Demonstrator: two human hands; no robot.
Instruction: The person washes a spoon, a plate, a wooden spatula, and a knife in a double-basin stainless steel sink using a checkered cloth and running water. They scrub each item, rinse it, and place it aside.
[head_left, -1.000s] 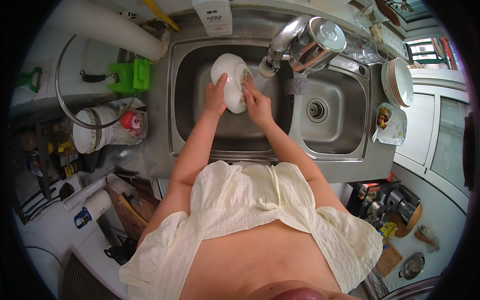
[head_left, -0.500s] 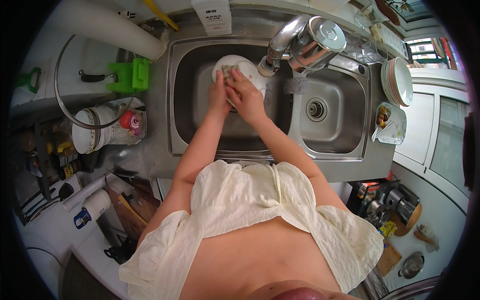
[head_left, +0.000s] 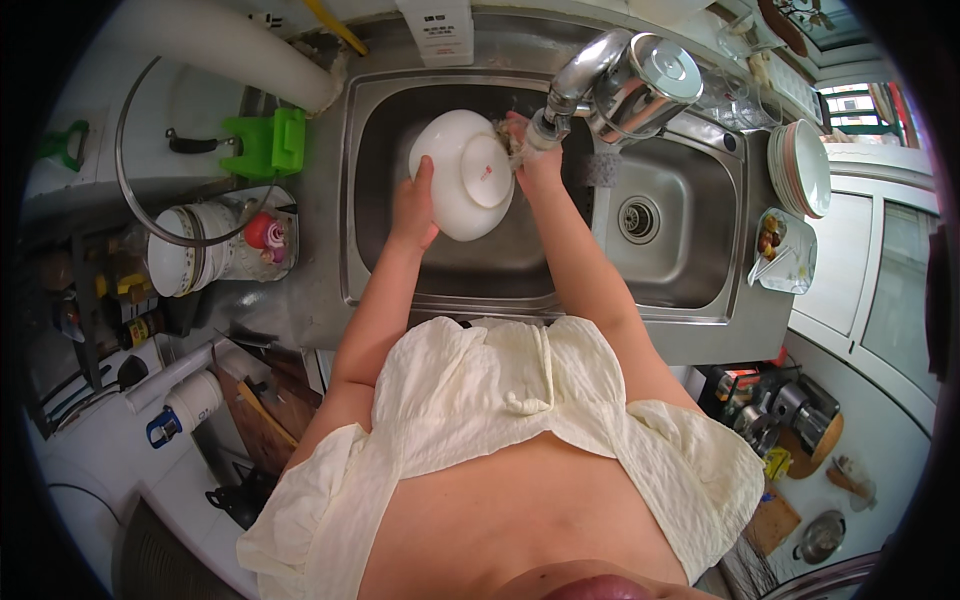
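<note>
A white bowl is tilted over the left sink basin, its underside and foot ring turned up. My left hand grips its left side, thumb over the outer surface and the other fingers mostly hidden behind it. At the bowl's right edge is my right hand, closed on a pale, crumpled scrubbing cloth beside the faucet spout. The spout and the cloth partly hide these fingers.
A metal faucet filter overhangs the divider, where a grey sponge hangs. The right basin has a drain. Stacked plates stand at right, more dishes at left. A white box is behind the sink.
The bowl has turned over to show its base and come nearer. My hands, together on it before, have parted: the left to its left side, the right toward the faucet with the cloth.
</note>
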